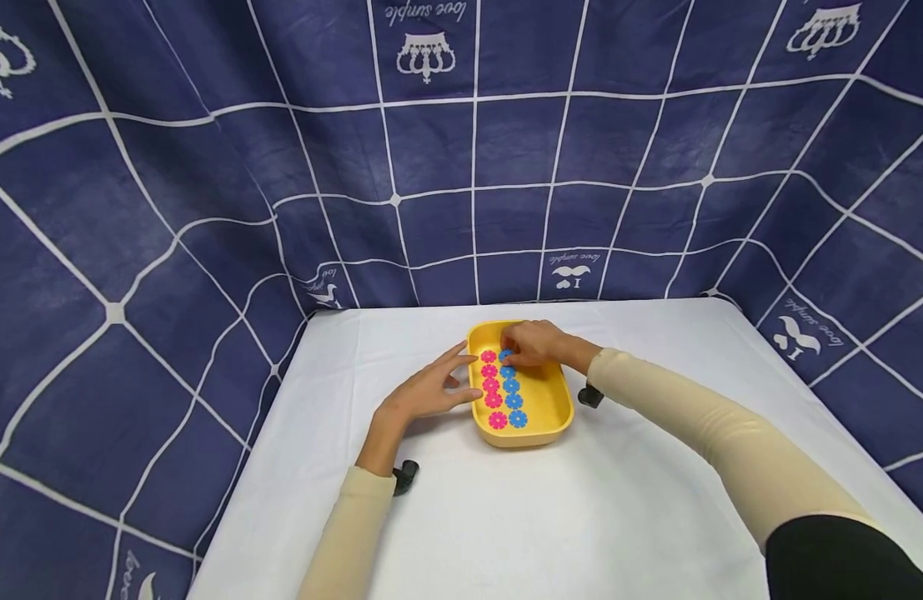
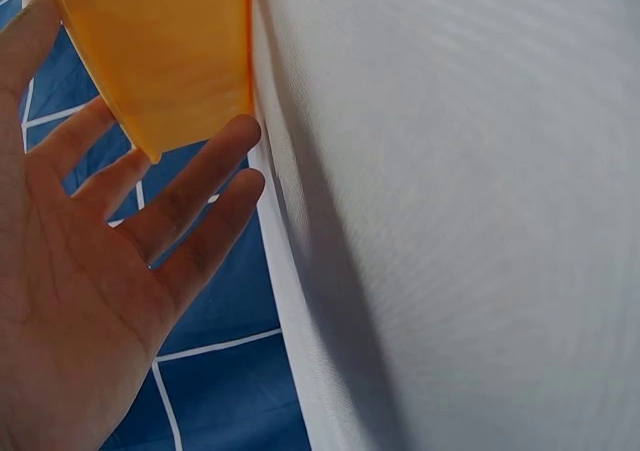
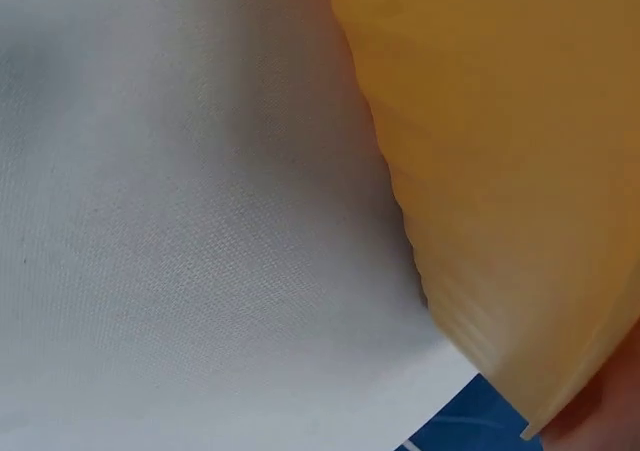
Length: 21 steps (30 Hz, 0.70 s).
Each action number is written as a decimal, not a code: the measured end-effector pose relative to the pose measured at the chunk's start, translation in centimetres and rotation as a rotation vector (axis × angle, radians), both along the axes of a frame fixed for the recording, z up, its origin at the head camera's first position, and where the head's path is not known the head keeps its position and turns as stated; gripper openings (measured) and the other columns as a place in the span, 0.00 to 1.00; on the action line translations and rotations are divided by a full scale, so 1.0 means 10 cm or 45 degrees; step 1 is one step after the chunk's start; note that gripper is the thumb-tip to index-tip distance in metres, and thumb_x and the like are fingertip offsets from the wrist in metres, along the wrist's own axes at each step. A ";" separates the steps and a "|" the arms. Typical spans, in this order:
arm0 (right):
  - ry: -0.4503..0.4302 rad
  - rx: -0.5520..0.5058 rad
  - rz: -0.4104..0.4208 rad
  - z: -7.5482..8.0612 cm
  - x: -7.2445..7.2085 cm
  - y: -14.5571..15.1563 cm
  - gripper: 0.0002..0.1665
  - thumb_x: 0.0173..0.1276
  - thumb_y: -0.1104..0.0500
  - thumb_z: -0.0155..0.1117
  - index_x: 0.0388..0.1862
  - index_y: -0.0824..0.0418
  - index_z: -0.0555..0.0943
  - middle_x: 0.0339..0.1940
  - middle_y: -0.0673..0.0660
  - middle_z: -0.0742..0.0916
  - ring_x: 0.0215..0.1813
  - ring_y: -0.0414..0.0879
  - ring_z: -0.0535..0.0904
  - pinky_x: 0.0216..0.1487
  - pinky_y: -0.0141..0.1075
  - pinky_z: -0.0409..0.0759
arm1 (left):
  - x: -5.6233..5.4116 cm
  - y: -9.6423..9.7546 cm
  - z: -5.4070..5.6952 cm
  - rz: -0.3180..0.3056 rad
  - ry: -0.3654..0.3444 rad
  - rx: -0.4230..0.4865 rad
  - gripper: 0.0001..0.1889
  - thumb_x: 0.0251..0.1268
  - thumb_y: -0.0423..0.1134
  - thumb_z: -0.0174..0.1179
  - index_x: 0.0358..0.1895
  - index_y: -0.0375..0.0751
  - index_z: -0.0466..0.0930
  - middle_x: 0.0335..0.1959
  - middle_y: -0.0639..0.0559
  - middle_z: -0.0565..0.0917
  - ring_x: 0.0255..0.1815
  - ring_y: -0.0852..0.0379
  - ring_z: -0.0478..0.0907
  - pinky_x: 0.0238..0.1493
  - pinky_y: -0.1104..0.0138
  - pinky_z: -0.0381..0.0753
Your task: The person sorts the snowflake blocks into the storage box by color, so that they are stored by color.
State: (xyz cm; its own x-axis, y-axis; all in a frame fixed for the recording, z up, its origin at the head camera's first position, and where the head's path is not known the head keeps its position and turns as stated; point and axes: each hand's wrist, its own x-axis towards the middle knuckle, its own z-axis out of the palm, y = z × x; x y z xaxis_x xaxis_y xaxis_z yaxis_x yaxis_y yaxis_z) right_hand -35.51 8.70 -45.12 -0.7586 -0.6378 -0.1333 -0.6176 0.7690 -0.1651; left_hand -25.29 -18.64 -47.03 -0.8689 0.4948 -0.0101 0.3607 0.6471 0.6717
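A yellow tray (image 1: 545,408) with rounded corners stands on the white table. Inside its left half lie two rows of flower-shaped discs, pink discs (image 1: 491,386) on the left and blue discs (image 1: 513,401) beside them. My right hand (image 1: 536,342) reaches over the far right rim, its fingers curled at the top blue disc (image 1: 504,356), which it seems to pinch. At the tray's left side is my left hand (image 1: 429,387), thumb and fingers spread and touching the rim. In the left wrist view that hand's fingers (image 2: 190,206) stretch along the tray's wall (image 2: 160,61).
A white cloth (image 1: 461,517) covers the table. Dark blue curtains (image 1: 506,225) with white grid lines hang behind and at both sides. Each wrist wears a small black camera (image 1: 405,477). The right wrist view mostly shows the tray's outer wall (image 3: 500,171).
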 end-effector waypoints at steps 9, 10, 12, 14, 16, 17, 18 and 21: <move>0.042 0.002 -0.037 -0.05 0.05 0.00 0.19 0.73 0.43 0.75 0.50 0.54 0.86 0.36 0.48 0.86 0.38 0.46 0.81 0.44 0.41 0.85 | 0.01 0.02 -0.02 -0.007 -0.011 0.012 0.40 0.71 0.63 0.69 0.81 0.55 0.70 0.90 0.63 0.51 0.63 0.54 0.84 0.69 0.51 0.80; 0.042 0.008 -0.040 -0.06 0.05 0.00 0.19 0.73 0.42 0.74 0.50 0.54 0.86 0.36 0.48 0.86 0.38 0.46 0.81 0.44 0.41 0.85 | 0.01 0.02 -0.03 -0.007 -0.012 0.010 0.40 0.71 0.63 0.69 0.81 0.55 0.70 0.90 0.63 0.51 0.63 0.54 0.84 0.69 0.51 0.80; 0.042 0.017 -0.047 -0.07 0.05 0.00 0.18 0.74 0.42 0.74 0.50 0.53 0.86 0.36 0.48 0.85 0.38 0.46 0.80 0.44 0.41 0.84 | 0.01 0.02 -0.03 -0.007 -0.013 0.006 0.40 0.71 0.64 0.68 0.81 0.55 0.70 0.90 0.64 0.51 0.63 0.55 0.84 0.69 0.51 0.80; 0.047 0.024 -0.050 -0.09 0.04 0.00 0.18 0.74 0.42 0.74 0.50 0.53 0.86 0.36 0.48 0.85 0.38 0.45 0.81 0.45 0.41 0.85 | 0.01 0.02 -0.03 -0.005 -0.011 0.005 0.39 0.71 0.64 0.69 0.81 0.55 0.70 0.90 0.64 0.51 0.63 0.55 0.84 0.69 0.51 0.80; 0.054 0.022 -0.050 -0.09 0.03 -0.01 0.18 0.73 0.42 0.74 0.50 0.53 0.86 0.37 0.48 0.86 0.39 0.45 0.81 0.46 0.41 0.86 | 0.01 0.02 -0.03 -0.002 -0.006 0.003 0.39 0.71 0.63 0.69 0.81 0.56 0.70 0.90 0.64 0.51 0.63 0.55 0.85 0.69 0.51 0.80; 0.062 0.019 -0.042 -0.09 0.02 -0.01 0.18 0.73 0.42 0.75 0.50 0.53 0.86 0.38 0.48 0.87 0.39 0.45 0.82 0.46 0.41 0.86 | 0.01 0.02 -0.02 -0.001 -0.002 0.005 0.39 0.71 0.63 0.69 0.81 0.56 0.71 0.90 0.64 0.52 0.63 0.55 0.85 0.69 0.51 0.80; 0.071 0.017 -0.038 -0.09 0.02 -0.01 0.19 0.73 0.42 0.75 0.50 0.53 0.86 0.38 0.48 0.87 0.39 0.45 0.82 0.46 0.42 0.87 | 0.00 0.02 -0.02 0.001 0.001 0.008 0.39 0.71 0.63 0.69 0.81 0.56 0.71 0.89 0.63 0.52 0.63 0.55 0.85 0.69 0.51 0.80; 0.088 0.012 -0.034 -0.09 0.02 -0.01 0.19 0.73 0.42 0.75 0.51 0.54 0.87 0.40 0.49 0.88 0.40 0.45 0.83 0.47 0.43 0.87 | 0.00 0.02 -0.02 0.004 0.014 0.006 0.39 0.70 0.63 0.69 0.80 0.57 0.71 0.89 0.63 0.52 0.62 0.55 0.85 0.69 0.51 0.80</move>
